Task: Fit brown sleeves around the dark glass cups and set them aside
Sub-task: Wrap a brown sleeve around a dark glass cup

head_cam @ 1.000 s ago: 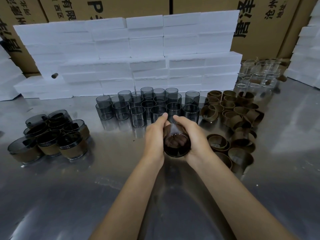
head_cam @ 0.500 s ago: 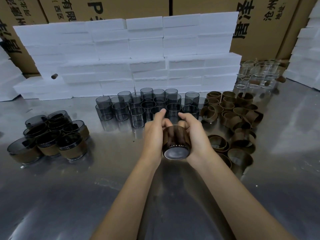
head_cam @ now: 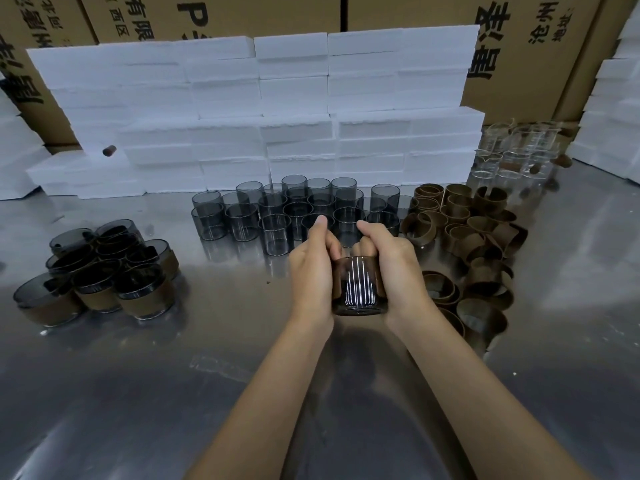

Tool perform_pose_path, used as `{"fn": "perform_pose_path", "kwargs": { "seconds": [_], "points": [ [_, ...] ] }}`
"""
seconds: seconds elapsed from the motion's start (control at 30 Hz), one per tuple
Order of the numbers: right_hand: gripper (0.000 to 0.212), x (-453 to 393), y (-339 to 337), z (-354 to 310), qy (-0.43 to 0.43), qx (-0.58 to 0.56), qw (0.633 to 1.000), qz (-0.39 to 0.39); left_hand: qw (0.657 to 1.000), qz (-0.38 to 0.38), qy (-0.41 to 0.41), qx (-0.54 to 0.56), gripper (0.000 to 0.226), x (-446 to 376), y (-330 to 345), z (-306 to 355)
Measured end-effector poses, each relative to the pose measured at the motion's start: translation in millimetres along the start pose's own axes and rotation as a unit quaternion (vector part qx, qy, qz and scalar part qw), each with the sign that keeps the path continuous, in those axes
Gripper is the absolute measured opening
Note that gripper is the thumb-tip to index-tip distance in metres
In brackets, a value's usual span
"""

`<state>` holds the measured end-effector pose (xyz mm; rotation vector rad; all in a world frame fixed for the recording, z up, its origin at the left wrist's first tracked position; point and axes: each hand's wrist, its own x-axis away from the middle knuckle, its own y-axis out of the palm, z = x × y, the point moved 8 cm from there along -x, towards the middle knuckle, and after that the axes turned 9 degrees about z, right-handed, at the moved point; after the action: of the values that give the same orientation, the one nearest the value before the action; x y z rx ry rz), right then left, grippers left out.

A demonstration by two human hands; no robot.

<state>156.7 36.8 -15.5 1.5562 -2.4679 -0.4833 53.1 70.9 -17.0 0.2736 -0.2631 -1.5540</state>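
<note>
The person stands at a shiny metal table (head_cam: 104, 393) with both arms stretched forward over it. Between the two hands is one dark glass cup (head_cam: 358, 287), held above the tabletop with its thick base turned toward the person and bright reflected lines running up its side. The left hand (head_cam: 311, 268) wraps the cup's left side with curled fingers, thumb pointing up and away; the right hand (head_cam: 391, 265) clasps the right side, its fingers curled over the far end. Whether a sleeve already sits on this cup I cannot tell. Just beyond the hands stands a cluster of bare grey glass cups (head_cam: 294, 213), upright and close together. To their right lies a heap of loose brown sleeves (head_cam: 474, 244). Well off to the left sits a group of finished cups wearing brown bands (head_cam: 104, 275). White foam blocks (head_cam: 263, 112) are stacked behind, with cardboard boxes (head_cam: 519, 46) at the back.
</note>
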Motion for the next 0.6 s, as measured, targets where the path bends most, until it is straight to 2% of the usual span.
{"fn": "perform_pose_path", "kwargs": {
  "seconds": [0.3,0.37,0.43,0.47,0.53,0.6],
  "points": [
    [0.062,1.2,-4.6,-10.0,-0.040,0.039,0.998,0.028,1.000,-0.011,-0.008,0.024,0.058,-2.8,3.4,-6.9],
    [0.061,-2.1,-11.9,-16.3,-0.057,0.028,0.996,0.069,0.999,-0.030,0.016,-0.035,0.047,-3.9,5.8,-6.4],
    [0.057,-5.3,-28.7,-29.5,-0.114,0.048,0.981,0.147,0.992,-0.082,0.015,-0.092,0.032,-1.4,13.9,-9.1],
    [0.056,-5.6,-37.6,-36.8,-0.150,0.066,0.969,0.185,0.987,-0.122,-0.004,-0.105,0.033,2.3,19.9,-13.4],
    [0.061,-4.8,-48.3,-46.7,-0.200,0.093,0.949,0.224,0.976,-0.186,-0.045,-0.103,0.050,12.5,29.8,-21.9],
    [0.063,-5.2,-53.4,-48.8,-0.209,0.100,0.945,0.229,0.977,-0.191,-0.056,-0.080,0.066,16.5,33.2,-25.3]
  ]
}}
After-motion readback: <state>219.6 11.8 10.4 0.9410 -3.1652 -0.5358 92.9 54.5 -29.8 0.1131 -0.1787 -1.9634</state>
